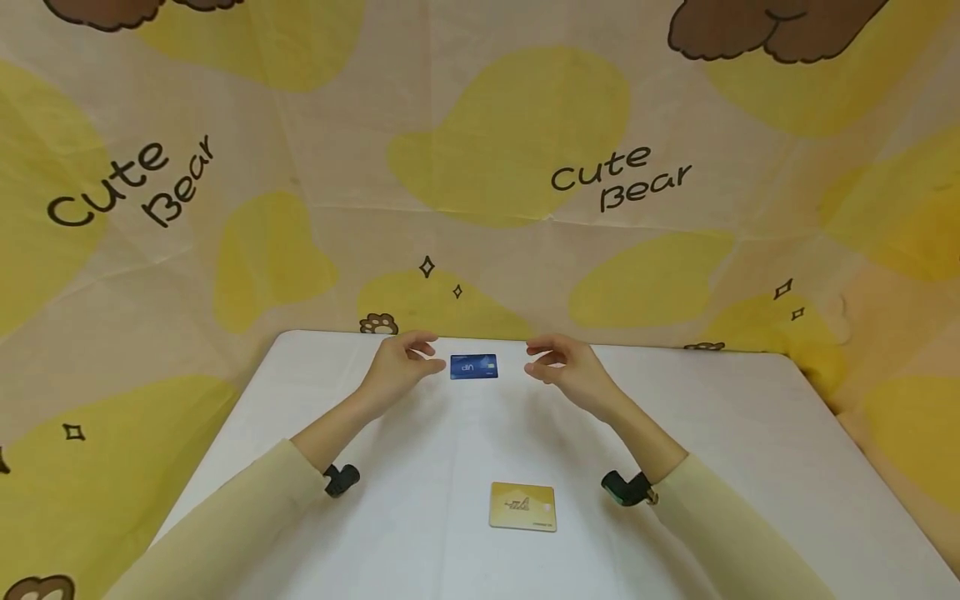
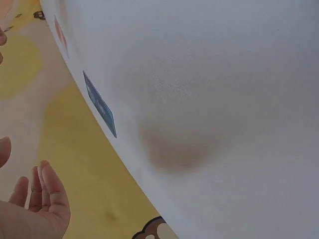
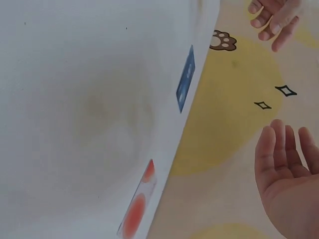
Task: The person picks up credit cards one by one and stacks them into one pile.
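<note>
A blue card [image 1: 474, 367] marked VIP lies flat near the table's far edge. My left hand [image 1: 397, 367] hovers just left of it, fingers loosely bent and holding nothing. On the card's other side my right hand [image 1: 570, 375] is raised, also with nothing in its fingers. Both wrist views show the hands apart from the cards. The right wrist view reveals a red and white card [image 3: 134, 214] along the same edge, to the right of the blue one; in the head view I cannot see it. Closer to me lies a gold card [image 1: 522, 507] with an aeroplane-like print.
The white table [image 1: 420, 533] ends at a printed cloth backdrop [image 1: 495, 142] with yellow patches and "Cute Bear" lettering. Small black devices [image 1: 628, 488] sit at both wrists beside the pale sleeves.
</note>
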Tool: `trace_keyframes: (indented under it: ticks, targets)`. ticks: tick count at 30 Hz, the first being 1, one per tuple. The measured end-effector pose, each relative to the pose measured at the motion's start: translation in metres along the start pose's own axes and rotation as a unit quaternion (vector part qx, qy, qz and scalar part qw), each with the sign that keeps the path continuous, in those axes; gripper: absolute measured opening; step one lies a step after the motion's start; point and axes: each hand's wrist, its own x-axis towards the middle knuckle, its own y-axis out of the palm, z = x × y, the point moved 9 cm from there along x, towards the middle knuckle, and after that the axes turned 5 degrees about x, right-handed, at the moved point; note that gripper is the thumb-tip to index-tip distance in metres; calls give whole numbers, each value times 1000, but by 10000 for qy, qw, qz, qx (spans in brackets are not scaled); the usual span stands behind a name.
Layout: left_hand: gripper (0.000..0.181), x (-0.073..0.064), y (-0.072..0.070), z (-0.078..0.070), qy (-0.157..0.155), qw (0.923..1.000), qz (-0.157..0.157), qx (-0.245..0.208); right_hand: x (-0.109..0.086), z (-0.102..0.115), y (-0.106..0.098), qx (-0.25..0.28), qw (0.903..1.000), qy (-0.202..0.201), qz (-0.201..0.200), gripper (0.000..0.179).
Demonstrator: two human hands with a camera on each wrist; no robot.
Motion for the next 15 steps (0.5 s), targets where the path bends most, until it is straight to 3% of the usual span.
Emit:
trace_keyframes:
  ticks: [8, 15]
  targets:
    - [57, 13, 0, 7, -88, 9999, -118, -68, 15, -9, 9, 396, 9992, -8, -75, 47]
    - [60, 28, 3, 12, -64, 9999, -112, 6, 26, -25, 16, 140, 9988, 375, -281, 58]
